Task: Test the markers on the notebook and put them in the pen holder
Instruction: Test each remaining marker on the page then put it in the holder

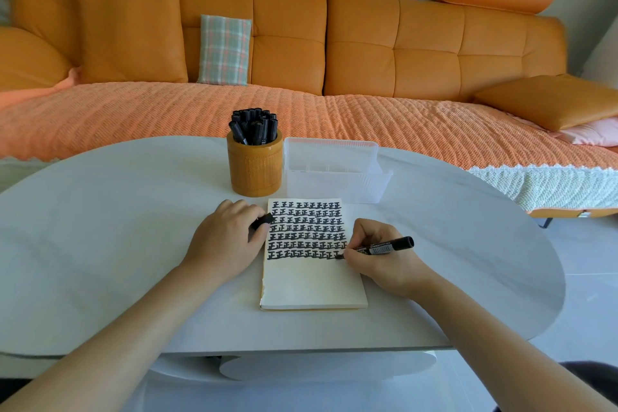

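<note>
Pinched in the right hand [378, 257], the marker [384, 247] inks the notebook [311, 281] mid-desk. Left hand [227, 237] grips the cap [262, 221] at the page's left edge, probably ready for recapping. Pen holder [255, 167], nearly full, waits near the desk's far edge.

A pale grey table [110, 237] with a rounded far edge and a smooth top carries three things, all gathered near its middle. An orange pen holder [255, 169] stands upright toward the far side, and a clear plastic box [336, 177] with its lid raised sits just beside it on the right. In front of them a notebook [311, 284] lies flat, its top edge near the base of both, its upper half filled with black marks and its lower half blank.
</note>
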`<state>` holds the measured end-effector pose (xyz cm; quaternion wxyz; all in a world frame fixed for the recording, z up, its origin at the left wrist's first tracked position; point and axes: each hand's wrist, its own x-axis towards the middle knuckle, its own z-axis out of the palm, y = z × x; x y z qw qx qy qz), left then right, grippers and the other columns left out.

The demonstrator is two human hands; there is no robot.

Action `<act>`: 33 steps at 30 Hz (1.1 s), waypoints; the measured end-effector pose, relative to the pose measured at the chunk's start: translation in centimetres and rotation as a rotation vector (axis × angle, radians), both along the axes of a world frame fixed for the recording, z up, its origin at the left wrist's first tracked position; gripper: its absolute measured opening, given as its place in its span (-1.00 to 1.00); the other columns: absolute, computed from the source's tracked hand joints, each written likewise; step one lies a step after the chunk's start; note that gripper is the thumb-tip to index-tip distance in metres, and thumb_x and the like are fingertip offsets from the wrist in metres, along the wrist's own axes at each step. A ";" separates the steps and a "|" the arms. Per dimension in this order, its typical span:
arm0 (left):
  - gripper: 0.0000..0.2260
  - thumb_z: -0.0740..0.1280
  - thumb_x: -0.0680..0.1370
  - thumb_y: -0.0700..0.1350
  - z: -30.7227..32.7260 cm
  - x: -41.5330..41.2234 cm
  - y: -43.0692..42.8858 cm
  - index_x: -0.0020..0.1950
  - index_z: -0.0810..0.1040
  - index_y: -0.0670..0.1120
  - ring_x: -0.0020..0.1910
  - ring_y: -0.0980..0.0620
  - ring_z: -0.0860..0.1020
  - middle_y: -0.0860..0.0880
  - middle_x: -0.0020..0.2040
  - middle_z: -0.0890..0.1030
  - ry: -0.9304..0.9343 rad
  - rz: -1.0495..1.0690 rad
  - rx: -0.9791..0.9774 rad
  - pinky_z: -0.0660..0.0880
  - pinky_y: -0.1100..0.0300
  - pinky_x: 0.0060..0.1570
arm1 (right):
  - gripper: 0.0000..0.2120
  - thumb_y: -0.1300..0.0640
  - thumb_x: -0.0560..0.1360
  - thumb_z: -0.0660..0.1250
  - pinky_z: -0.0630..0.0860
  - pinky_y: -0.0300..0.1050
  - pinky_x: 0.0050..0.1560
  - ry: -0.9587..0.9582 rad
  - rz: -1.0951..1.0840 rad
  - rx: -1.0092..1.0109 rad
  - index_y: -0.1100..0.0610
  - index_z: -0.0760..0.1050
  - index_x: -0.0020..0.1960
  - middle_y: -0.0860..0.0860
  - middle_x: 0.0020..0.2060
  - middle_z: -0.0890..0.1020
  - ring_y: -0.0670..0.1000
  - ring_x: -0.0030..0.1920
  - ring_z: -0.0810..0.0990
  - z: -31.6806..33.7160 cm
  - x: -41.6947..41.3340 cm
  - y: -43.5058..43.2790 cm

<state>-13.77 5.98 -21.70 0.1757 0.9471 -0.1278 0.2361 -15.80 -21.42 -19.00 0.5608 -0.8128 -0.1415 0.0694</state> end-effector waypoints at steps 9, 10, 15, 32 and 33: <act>-0.86 0.29 0.56 0.01 0.0 -0.1 0.0 -0.02 0.57 -0.02 -0.09 0.01 0.44 0.07 -0.11 0.56 0.017 -0.001 0.005 0.35 0.15 -0.31 | -0.82 0.47 0.45 0.33 0.29 -0.34 -0.44 0.005 0.002 0.008 0.38 0.35 -0.25 -0.13 -0.49 0.45 -0.16 -0.49 0.36 0.2 0.1 0.0; -0.86 0.29 0.56 0.02 0.1 -0.1 0.0 -0.01 0.57 -0.02 -0.09 0.02 0.43 0.07 -0.11 0.56 0.020 -0.001 0.006 0.35 0.15 -0.31 | -0.83 0.45 0.44 0.32 0.27 -0.33 -0.45 0.004 -0.008 0.023 0.37 0.34 -0.25 -0.11 -0.50 0.44 -0.15 -0.49 0.35 0.4 0.0 0.0; -0.85 0.28 0.57 0.03 0.3 -0.1 0.0 0.00 0.57 0.00 -0.06 0.05 0.44 0.10 -0.08 0.56 0.033 0.008 -0.019 0.33 0.17 -0.30 | -0.83 0.36 0.51 0.34 0.22 -0.19 -0.47 0.061 -0.126 0.203 0.23 0.39 -0.20 0.11 -0.47 0.44 0.04 -0.48 0.35 0.3 0.4 -0.4; -0.80 0.44 0.49 0.01 4.4 -0.6 -1.7 0.08 0.55 0.10 -0.17 0.20 0.48 0.25 -0.13 0.50 -0.015 -0.117 -0.204 0.37 0.27 -0.29 | -0.78 0.33 0.62 0.16 0.47 -0.06 -0.37 -0.067 0.052 0.064 0.04 0.45 0.01 0.11 -0.10 0.55 0.04 -0.34 0.44 4.7 1.9 0.6; -0.78 0.45 0.48 0.00 4.4 -0.6 -1.8 0.09 0.54 0.10 -0.17 0.21 0.49 0.26 -0.12 0.51 -0.012 -0.112 -0.214 0.36 0.30 -0.29 | -0.80 0.28 0.60 0.25 0.45 -0.10 -0.36 -0.125 0.031 -0.054 -0.03 0.43 0.03 0.07 -0.09 0.58 0.02 -0.33 0.44 4.6 1.9 0.6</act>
